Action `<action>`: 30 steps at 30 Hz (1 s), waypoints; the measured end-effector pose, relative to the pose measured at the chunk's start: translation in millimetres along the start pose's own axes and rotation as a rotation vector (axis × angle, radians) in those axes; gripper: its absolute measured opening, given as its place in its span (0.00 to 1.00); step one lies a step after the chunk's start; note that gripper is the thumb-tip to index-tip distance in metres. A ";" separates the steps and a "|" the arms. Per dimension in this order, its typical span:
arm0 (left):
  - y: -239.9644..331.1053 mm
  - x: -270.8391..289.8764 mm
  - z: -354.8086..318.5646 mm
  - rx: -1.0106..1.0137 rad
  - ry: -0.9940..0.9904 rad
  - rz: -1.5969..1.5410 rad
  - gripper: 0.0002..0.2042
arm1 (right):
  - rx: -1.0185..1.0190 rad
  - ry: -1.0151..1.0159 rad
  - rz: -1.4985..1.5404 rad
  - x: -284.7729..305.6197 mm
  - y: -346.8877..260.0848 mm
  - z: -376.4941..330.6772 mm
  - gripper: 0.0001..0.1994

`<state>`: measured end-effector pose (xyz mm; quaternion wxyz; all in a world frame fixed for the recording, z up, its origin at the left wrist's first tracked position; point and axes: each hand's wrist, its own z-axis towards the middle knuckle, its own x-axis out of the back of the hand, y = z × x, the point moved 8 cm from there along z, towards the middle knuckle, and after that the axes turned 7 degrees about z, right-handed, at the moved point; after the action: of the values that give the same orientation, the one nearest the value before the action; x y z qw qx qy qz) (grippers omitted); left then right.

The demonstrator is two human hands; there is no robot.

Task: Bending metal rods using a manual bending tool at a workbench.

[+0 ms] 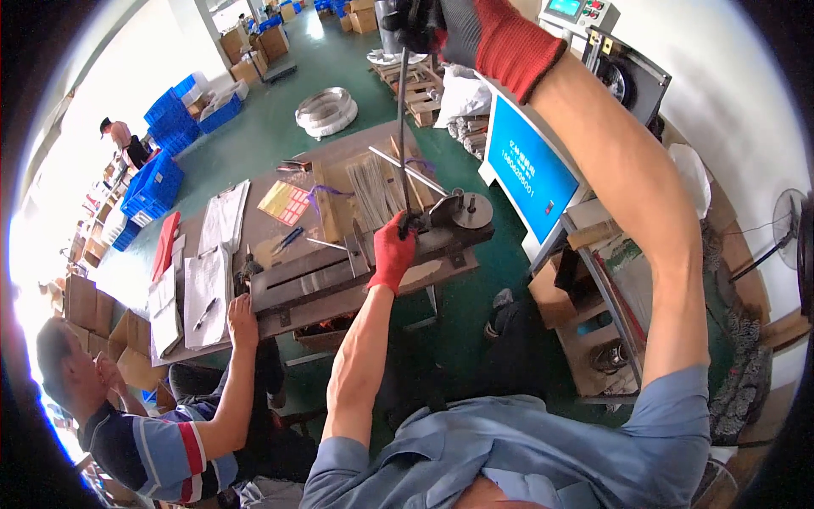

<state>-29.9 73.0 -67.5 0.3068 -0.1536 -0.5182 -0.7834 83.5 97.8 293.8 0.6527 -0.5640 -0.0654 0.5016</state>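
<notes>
A worker in red-and-grey gloves stands at a cluttered workbench [343,146], arms spread along a dark, slender rod [403,127] that rises nearly upright from a long metal fixture [309,278]. The left hand [393,250] is closed at the rod's foot, just beside the fixture's round plate [473,214]; the right hand [462,34], raised to the picture's upper edge, appears curled at the top end, though dark shapes there make it impossible to tell exactly what its fingers grip. Straight along its visible length, the rod looks like metal: probably stiff, of moderate weight, hardly fragile, and perhaps slick enough to make the knitted gloves welcome. Its length suggests that a hold at the far end would give the most leverage, with a second, firm grip low down to steady the foot; a grasp at mid-shaft would likely offer less control. The fixture, broad and dark, looks heavy and unyielding by comparison. A bundle of thin rods [377,193] lies behind it, likely light and springier, and best gathered by the middle. To the left, a seated co-worker's bare hand [242,322] rests at the bench edge, near paper sheets [208,288].
</notes>
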 end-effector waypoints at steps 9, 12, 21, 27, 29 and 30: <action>21.7 30.6 9.8 -0.006 -0.111 -0.286 0.12 | 0.513 0.457 -0.601 10.0 -66.2 -71.4 0.23; 54.9 28.5 18.8 0.010 -0.201 -0.512 0.11 | 1.410 0.333 -1.583 -41.4 -73.9 -141.0 0.16; 82.1 50.9 24.9 -0.167 -0.134 0.038 0.12 | 0.547 -0.561 -2.822 24.6 141.0 -86.2 0.16; 69.3 96.6 37.8 -0.257 -0.104 0.301 0.13 | 0.590 -0.382 -2.790 61.3 78.7 -93.8 0.06; 56.4 102.3 40.8 -0.303 -0.162 0.405 0.13 | 0.533 -0.290 -2.683 77.2 64.6 -97.5 0.08; 50.7 105.9 41.9 -0.300 -0.164 0.406 0.13 | 0.533 -0.292 -2.679 82.6 65.6 -102.9 0.08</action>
<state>-81.6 63.0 45.4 0.3885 -0.3610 -0.3781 -0.7588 152.7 79.8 165.0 0.7080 0.1285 -0.5250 -0.4546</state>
